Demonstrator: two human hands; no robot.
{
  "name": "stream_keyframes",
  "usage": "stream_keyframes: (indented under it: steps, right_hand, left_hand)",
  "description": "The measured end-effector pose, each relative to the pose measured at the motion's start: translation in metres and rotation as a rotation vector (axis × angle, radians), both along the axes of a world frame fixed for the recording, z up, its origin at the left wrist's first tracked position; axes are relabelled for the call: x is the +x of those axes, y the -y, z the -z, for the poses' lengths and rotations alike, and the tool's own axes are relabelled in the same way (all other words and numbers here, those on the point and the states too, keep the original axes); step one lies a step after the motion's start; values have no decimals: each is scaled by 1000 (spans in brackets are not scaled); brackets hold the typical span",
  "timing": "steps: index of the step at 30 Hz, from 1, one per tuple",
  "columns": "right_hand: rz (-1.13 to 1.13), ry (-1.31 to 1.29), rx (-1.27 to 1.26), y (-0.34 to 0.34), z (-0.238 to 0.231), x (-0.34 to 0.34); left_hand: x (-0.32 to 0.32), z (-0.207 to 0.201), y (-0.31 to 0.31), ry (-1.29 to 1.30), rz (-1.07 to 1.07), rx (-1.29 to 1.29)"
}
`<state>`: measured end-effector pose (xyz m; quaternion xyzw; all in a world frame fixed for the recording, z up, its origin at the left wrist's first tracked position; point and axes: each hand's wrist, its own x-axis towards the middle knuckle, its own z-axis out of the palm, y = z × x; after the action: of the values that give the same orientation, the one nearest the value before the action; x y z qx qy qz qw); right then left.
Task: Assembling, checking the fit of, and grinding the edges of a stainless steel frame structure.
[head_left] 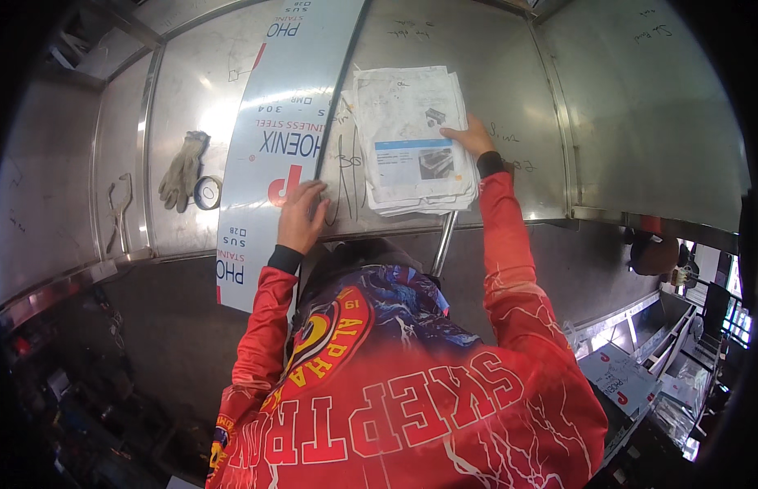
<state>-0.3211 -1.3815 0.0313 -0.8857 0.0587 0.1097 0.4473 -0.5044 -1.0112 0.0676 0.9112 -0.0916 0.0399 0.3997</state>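
Note:
A stack of worn printed papers (403,122) lies on the metal table. My right hand (474,140) is at its right edge, with the thumb lying over the top sheet and the other fingers curled at the edge, partly hidden. To the left, a long steel sheet (273,175) covered in printed blue film runs across the table and sticks out past the front edge. My left hand (301,218) rests on the right side of this sheet, fingers apart and holding nothing.
Left of the sheet lie a grey work glove (183,169), a roll of tape (208,193) and locking pliers (120,213) near the table's front edge (151,254). A metal tube (445,243) shows below the papers. More film-covered sheets (615,375) are stacked at lower right.

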Motion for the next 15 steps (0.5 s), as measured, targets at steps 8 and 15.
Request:
stream_keyframes:
  steps: [8, 15]
  right_hand:
    - [-110, 19, 468, -37, -120, -60]
    - [-290, 110, 517, -60, -208, -109]
  left_hand:
    - [19, -2, 36, -378, -167, -694]
    - [48, -79, 14, -339, 15, -543]
